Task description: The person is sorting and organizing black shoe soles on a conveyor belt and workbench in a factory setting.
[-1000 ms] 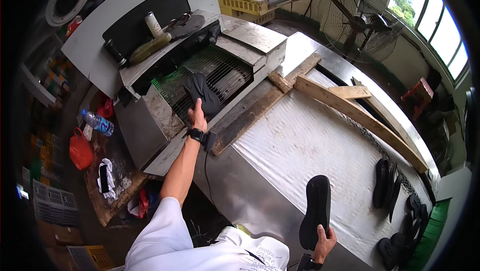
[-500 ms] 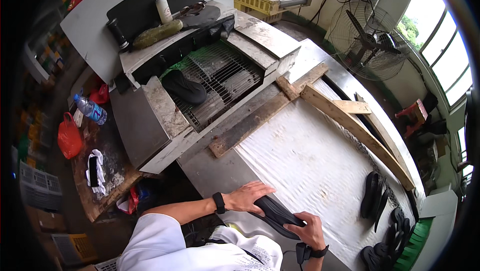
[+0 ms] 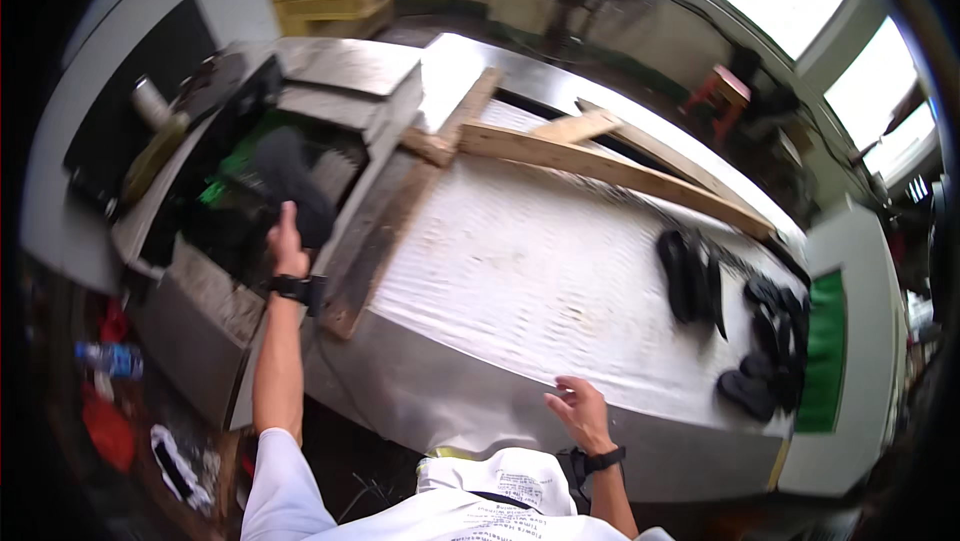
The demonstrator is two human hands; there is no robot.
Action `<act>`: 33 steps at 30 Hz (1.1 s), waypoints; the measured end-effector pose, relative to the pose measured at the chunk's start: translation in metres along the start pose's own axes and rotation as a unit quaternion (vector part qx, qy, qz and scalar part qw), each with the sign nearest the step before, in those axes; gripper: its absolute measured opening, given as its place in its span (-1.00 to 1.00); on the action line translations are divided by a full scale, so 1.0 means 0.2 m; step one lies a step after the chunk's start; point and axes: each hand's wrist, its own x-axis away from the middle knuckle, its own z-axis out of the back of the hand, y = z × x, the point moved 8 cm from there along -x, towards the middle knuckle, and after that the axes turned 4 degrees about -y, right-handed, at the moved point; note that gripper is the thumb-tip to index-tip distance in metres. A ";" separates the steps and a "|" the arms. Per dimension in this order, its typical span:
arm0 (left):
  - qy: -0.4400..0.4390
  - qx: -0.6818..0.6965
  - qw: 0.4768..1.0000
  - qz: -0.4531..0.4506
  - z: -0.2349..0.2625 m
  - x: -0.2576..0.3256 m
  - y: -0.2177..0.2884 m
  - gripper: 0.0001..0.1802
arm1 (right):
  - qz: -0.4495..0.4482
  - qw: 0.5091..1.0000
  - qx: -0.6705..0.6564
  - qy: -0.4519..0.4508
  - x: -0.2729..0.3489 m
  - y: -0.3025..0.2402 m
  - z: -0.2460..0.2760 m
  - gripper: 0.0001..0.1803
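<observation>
My left hand [image 3: 285,241] reaches out to the grey machine [image 3: 200,291] at the left and grips the near end of a black shoe sole [image 3: 290,176]. The sole lies over the machine's grate. The picture is blurred there, so the fingers are hard to make out. My right hand [image 3: 578,411] is open and holds nothing, its fingers spread at the near edge of the white-covered table [image 3: 520,271]. Several more black soles [image 3: 690,276] lie in a heap at the table's right end.
Wooden planks [image 3: 600,166] lie across the far side of the table, and one board [image 3: 385,241] runs along its left edge. A green panel [image 3: 825,351] stands at the right end. A plastic bottle [image 3: 110,359] and a red bag [image 3: 105,431] lie on the floor at the left.
Half a second ago both hands held a black sole close to my body. Now my left hand has carried it out to the machine's grate, and my right hand has let go.
</observation>
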 end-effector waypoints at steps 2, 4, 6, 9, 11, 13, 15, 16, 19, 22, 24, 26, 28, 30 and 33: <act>0.006 0.076 0.997 0.030 0.21 -0.22 -0.03 -0.42 | -0.003 0.999 0.005 -0.039 0.03 0.06 -0.08 -0.52; -0.030 0.045 0.998 0.042 0.58 -0.35 0.04 -0.53 | -0.001 0.997 -0.017 -0.071 0.03 0.04 -0.13 -0.51; -0.096 -0.029 0.994 0.051 0.07 -0.05 -0.34 -0.65 | -0.079 0.997 -0.015 -0.015 0.10 0.31 -0.03 -0.50; -0.223 -0.026 0.965 0.134 -0.34 0.61 -0.71 -0.76 | -0.125 0.991 -0.039 0.029 0.17 0.54 0.14 -0.49; -0.277 -0.080 0.937 0.198 -0.51 1.09 -0.89 -0.75 | -0.135 0.988 -0.057 0.038 0.16 0.68 0.23 -0.48; -0.318 -0.137 0.899 0.270 -0.64 1.53 -1.08 -0.74 | -0.144 0.978 -0.113 0.102 0.12 0.88 0.37 -0.48; -0.356 -0.166 0.856 0.337 -0.75 1.92 -1.22 -0.74 | -0.150 0.972 -0.115 0.138 0.03 1.06 0.54 -0.48; -0.369 -0.184 0.840 0.353 -0.80 2.08 -1.29 -0.76 | -0.147 0.972 -0.084 0.163 -0.03 1.16 0.65 -0.47; -0.421 -0.235 0.800 0.357 -0.95 2.45 -1.42 -0.71 | -0.134 0.957 0.044 0.253 -0.22 1.46 0.97 -0.37; -0.425 -0.272 0.780 0.371 -1.05 2.71 -1.50 -0.70 | -0.092 0.941 0.134 0.297 -0.51 1.53 1.33 -0.19; -0.435 -0.308 0.765 0.362 -1.09 2.81 -1.52 -0.69 | -0.065 0.931 0.178 0.311 -0.75 1.53 1.46 -0.07; -0.430 -0.325 0.760 0.364 -1.15 2.88 -1.58 -0.69 | -0.081 0.929 0.214 0.291 -0.97 1.57 1.51 0.05; -0.428 -0.340 0.756 0.361 -1.22 2.94 -1.61 -0.68 | -0.125 0.940 0.216 0.231 -1.14 1.65 1.49 0.17; -0.431 -0.343 0.756 0.355 -1.32 2.99 -1.63 -0.69 | -0.146 0.935 0.244 0.213 -1.21 1.73 1.50 0.16; -0.437 -0.356 0.758 0.329 -1.46 2.97 -1.62 -0.69 | -0.133 0.951 0.185 0.208 -1.25 1.82 1.56 0.03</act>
